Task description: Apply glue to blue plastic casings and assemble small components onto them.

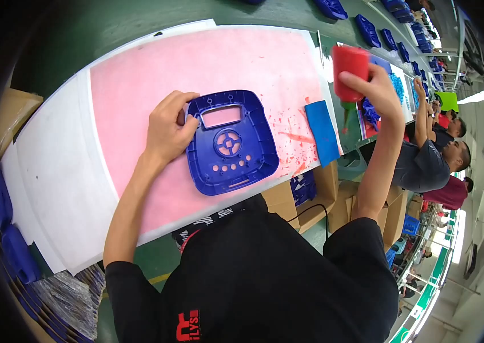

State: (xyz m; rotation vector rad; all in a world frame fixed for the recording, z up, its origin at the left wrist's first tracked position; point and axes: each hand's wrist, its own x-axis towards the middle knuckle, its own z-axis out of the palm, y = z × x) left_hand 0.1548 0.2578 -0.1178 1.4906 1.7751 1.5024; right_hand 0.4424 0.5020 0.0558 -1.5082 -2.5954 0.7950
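A blue plastic housing (202, 166) with a rectangular window, a round grille and several small holes lies on pink sheeting (156, 63). My left hand (168, 127) grips its upper left edge, thumb at the inside of the rim and fingers at the outer side. Off to the right, my right hand (376, 88) holds up a red squeeze bottle (349, 66), its green tip and thin nozzle pointing down. The bottle is apart from the housing. Between the two, nearer the bottle, a flat blue pad (322, 132) rests on the table's right side.
Red smears and specks (296, 146) mark the sheeting beside the pad. Cardboard boxes (282, 203) stand under the table's near edge, one with blue parts. Co-workers (425, 166) sit along the line to the right. More blue housings (367, 31) run along the far side.
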